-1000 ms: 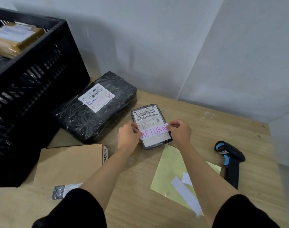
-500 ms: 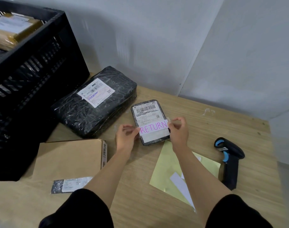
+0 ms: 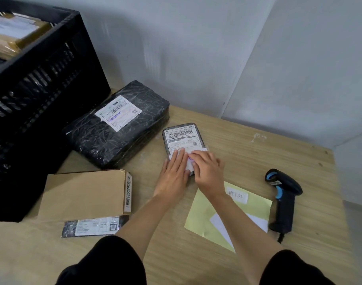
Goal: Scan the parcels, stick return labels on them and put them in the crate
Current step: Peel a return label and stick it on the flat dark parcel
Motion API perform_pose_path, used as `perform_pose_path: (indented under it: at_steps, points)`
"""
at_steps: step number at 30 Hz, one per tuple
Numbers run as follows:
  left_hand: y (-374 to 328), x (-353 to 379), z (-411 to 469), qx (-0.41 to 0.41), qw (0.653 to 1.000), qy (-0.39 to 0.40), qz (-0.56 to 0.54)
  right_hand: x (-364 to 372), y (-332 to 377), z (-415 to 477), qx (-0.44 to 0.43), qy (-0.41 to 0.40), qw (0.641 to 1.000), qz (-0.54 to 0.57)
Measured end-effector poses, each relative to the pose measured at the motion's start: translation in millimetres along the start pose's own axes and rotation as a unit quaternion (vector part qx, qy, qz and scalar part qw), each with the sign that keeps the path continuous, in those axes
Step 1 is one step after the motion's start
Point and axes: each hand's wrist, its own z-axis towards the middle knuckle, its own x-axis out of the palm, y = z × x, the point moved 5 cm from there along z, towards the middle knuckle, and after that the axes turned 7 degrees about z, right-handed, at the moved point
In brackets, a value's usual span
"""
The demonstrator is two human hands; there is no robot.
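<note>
A small black parcel (image 3: 183,135) with a white shipping label lies flat mid-table. My left hand (image 3: 174,171) and my right hand (image 3: 206,169) lie flat, fingers together, on its near half, pressing the white return label (image 3: 202,150), which they mostly hide. A yellow backing sheet (image 3: 204,217) by my right forearm carries another RETURN sticker (image 3: 238,196). The black and blue scanner (image 3: 284,199) rests on the table at the right. The black crate (image 3: 52,64) stands at the left with a brown parcel (image 3: 13,36) inside.
A large black wrapped parcel (image 3: 118,124) lies between the crate and the small parcel. A brown cardboard envelope (image 3: 83,194) and a thin black packet (image 3: 93,225) sit at the near left. Grey walls close the table's far side and right corner.
My hands held the return label by its two ends over the small parcel; now it is down on the parcel and both palms press flat on it.
</note>
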Motion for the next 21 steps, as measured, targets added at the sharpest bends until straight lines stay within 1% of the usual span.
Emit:
perform_pose_path:
  at_steps: [2,8,11,14,16,17,19,21]
  points:
    - [1,0,-1,-0.001,1.000,0.006,-0.030,2,-4,0,0.022,0.014,1.000,-0.006]
    - [1,-1,-3,-0.051,0.995,0.036,-0.075,8,-8,0,0.046,0.075,0.995,-0.041]
    - [-1,-1,-3,-0.085,0.990,0.027,-0.114,10,-11,-2,0.074,0.097,0.992,-0.001]
    - [-3,0,-2,-0.118,0.977,-0.005,-0.180,9,-13,0,0.080,0.112,0.989,0.049]
    - [-6,1,1,-0.127,0.960,-0.039,-0.246,9,-12,1,0.103,0.105,0.981,0.123]
    - [-8,2,2,-0.130,0.948,-0.057,-0.286,8,-13,2,0.126,0.098,0.972,0.173]
    - [-8,4,2,-0.151,0.914,-0.076,-0.368,6,-16,2,0.164,0.087,0.948,0.257]
    - [-3,9,3,-0.189,0.880,-0.077,-0.429,4,-21,3,0.186,0.076,0.933,0.300]
